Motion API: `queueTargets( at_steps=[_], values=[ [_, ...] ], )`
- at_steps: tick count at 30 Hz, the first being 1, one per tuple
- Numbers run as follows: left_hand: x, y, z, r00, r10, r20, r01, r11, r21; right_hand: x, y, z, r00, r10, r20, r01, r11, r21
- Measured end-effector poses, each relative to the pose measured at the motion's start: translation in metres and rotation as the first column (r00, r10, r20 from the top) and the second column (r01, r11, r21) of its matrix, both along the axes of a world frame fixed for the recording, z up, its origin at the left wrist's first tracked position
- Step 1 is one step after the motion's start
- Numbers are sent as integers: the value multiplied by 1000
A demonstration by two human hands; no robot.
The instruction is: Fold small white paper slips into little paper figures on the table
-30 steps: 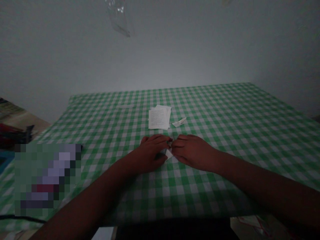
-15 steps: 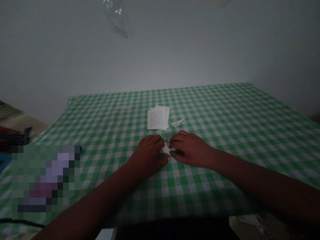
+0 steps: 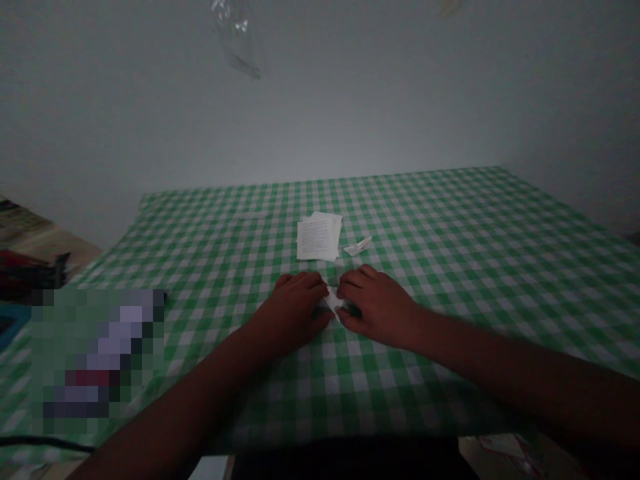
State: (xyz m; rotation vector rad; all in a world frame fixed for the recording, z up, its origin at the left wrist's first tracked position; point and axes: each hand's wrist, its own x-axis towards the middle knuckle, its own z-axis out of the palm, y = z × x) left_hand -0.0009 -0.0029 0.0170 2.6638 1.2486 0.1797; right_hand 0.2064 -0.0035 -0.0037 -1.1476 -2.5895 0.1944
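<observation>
Between my two hands is a small piece of white paper (image 3: 334, 303) with some print on it, low over the checked cloth. My left hand (image 3: 299, 305) grips its left side, fingers curled and thumb toward me. From the other side my right hand (image 3: 374, 303) pinches it with thumb and fingers. Much of the paper is hidden by the fingers, so its full shape cannot be made out. Just beyond my hands lie a stack of printed paper sheets (image 3: 316, 239) and, to its right, a small folded paper boat (image 3: 358, 246).
A green and white checked cloth (image 3: 450, 233) covers the table, which meets a pale wall (image 3: 350, 100). A pixelated, blurred-out object (image 3: 107, 347) lies at the left, with a dark cable (image 3: 45, 441) near it. A clear plastic bag (image 3: 237, 40) hangs on the wall.
My right thumb has moved slightly toward me along the paper, and the paper's near tip shows a little more. Both hands keep hold of it. The view has shifted slightly.
</observation>
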Motion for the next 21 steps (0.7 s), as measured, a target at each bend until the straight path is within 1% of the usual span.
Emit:
queueTargets(
  at_steps=[6,10,12,14,16,19,21],
  values=[
    [0,1,3,1000,3,-8,-3,1000,-22,-4,-8,0,992,-57,111,51,997,58],
    [-1,3,4,1000,5,-6,-5,999,-39,-5,-11,-2,992,-65,111,57,995,76],
    [-2,3,4,1000,4,2,-4,999,-45,-3,-8,-2,995,-44,95,38,997,70],
    [-2,4,3,1000,1,7,-1,999,-43,2,0,-2,998,15,65,-18,999,47],
    [-3,4,3,1000,-2,10,2,999,-42,10,11,-1,991,130,11,-130,992,0],
    [-3,4,4,1000,-11,16,12,998,-54,23,28,0,945,311,-101,-320,944,-79],
    [-2,4,6,1000,-14,20,15,998,-58,28,34,0,927,347,-144,-363,926,-102]
  ],
)
